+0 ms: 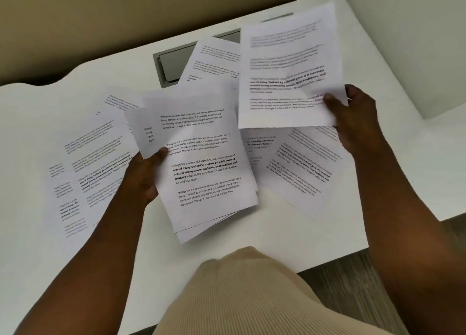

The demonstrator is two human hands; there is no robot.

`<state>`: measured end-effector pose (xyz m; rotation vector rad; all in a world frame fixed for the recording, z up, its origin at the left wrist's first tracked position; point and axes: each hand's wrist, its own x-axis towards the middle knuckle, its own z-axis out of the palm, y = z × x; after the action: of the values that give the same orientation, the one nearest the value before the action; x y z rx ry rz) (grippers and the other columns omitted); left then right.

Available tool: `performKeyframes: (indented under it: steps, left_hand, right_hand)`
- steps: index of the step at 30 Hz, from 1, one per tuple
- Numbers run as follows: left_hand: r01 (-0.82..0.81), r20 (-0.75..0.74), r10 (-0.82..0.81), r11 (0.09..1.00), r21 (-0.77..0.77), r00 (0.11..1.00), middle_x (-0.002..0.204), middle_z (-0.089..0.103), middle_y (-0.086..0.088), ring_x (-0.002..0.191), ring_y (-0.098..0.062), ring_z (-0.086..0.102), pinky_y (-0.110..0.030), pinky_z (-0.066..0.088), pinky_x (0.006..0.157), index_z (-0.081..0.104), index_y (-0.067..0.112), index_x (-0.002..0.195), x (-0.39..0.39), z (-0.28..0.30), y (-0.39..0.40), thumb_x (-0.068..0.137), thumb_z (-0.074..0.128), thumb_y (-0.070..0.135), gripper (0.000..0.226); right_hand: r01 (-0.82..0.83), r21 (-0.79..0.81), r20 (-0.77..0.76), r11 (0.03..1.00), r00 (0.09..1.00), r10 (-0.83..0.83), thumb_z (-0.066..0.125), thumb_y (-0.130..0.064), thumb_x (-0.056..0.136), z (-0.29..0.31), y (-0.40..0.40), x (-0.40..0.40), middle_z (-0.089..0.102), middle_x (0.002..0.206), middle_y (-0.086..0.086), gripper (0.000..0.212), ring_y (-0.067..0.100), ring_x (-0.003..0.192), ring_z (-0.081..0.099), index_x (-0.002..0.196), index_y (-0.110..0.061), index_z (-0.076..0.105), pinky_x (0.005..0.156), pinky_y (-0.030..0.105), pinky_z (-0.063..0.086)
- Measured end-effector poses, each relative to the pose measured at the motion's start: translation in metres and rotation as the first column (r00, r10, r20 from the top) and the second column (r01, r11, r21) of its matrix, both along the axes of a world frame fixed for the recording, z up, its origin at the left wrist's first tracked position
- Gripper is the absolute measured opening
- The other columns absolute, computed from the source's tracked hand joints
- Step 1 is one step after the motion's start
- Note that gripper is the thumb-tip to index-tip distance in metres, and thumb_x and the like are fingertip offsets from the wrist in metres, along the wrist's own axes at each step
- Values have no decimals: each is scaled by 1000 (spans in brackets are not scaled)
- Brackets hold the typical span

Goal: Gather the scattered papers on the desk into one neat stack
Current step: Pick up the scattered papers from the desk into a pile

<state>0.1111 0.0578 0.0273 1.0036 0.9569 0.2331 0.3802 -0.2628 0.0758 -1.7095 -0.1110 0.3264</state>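
Observation:
My left hand (145,176) grips a bunch of several printed sheets (201,163) by its left edge, held above the white desk (227,236). My right hand (353,118) pinches one blurred printed sheet (290,70) at its lower right corner, lifted over the desk to the right of the bunch. More printed papers lie flat: loose sheets at the left (93,165), a sheet at the right (305,163) under the lifted one, and a sheet at the back (214,60).
A grey cable hatch (171,65) is set into the desk's back, partly covered by paper. A beige partition (126,19) runs behind the desk. The front edge is at my beige-clothed body (239,297); wood-look floor (353,284) shows at the lower right.

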Motion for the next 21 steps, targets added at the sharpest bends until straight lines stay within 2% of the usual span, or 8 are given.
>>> performKeyframes:
  steps: [3, 7, 10, 14, 17, 18, 21]
  left_hand:
    - [-7, 15, 7, 999, -37, 1000, 132, 64, -10, 120, -31, 62, -60, 44, 104, 56, 17, 137, -2, -1, 2, 87, 70, 11, 52]
    - [-5, 53, 12, 991, -131, 999, 134, 63, -12, 122, -32, 61, -61, 44, 102, 54, 17, 138, -1, 4, 3, 88, 69, 14, 52]
    - [-13, 94, 31, 982, -190, 995, 136, 62, -11, 123, -31, 60, -55, 50, 98, 52, 18, 141, 1, 11, -1, 91, 66, 16, 52]
    - [60, 165, -23, 972, -227, 986, 140, 58, -8, 127, -26, 57, -48, 50, 101, 50, 17, 144, 5, 26, -8, 88, 67, 31, 60]
    - [41, 142, -4, 965, -258, 990, 140, 59, -7, 126, -25, 58, -45, 54, 97, 53, 18, 142, 7, 27, -10, 97, 57, 35, 48]
    - [31, 121, 0, 965, -259, 993, 141, 58, -7, 126, -25, 58, -45, 54, 97, 53, 19, 141, 6, 26, -10, 98, 54, 40, 49]
    - [26, 97, -3, 972, -233, 995, 139, 60, -7, 124, -27, 60, -50, 52, 97, 51, 25, 142, 8, 25, -9, 83, 45, 67, 73]
  right_hand:
    - [-54, 240, -242, 969, 964, 113, 65, -11, 87, 4, 14, -23, 74, 102, -1, 16, 17, 98, 68, 102, -18, 66, 87, 33, 56]
    - [-91, 254, -442, 963, 875, 199, 64, -18, 88, -15, 34, -60, 73, 107, 5, 28, 21, 99, 67, 114, -9, 62, 92, 37, 53]
    - [-160, 211, -500, 964, 830, 247, 60, -18, 93, -29, 43, -84, 72, 111, 6, 26, 23, 102, 69, 117, -10, 62, 88, 36, 56]
    - [-273, 161, -499, 949, 807, 316, 58, -17, 95, -35, 52, -99, 70, 115, 5, 20, 20, 101, 68, 114, -15, 60, 78, 27, 55]
    - [-317, 102, -485, 943, 811, 325, 57, -10, 94, -35, 60, -105, 64, 115, 2, 25, 16, 94, 65, 115, -20, 48, 65, 21, 54]
    - [-336, 89, -464, 938, 819, 337, 59, -9, 93, -36, 62, -108, 63, 115, 0, 32, 16, 97, 63, 119, -22, 45, 69, 23, 56]
    - [-401, 83, -443, 912, 805, 394, 57, -15, 95, -42, 70, -115, 58, 127, -1, 37, 17, 115, 58, 127, -27, 43, 100, 38, 49]
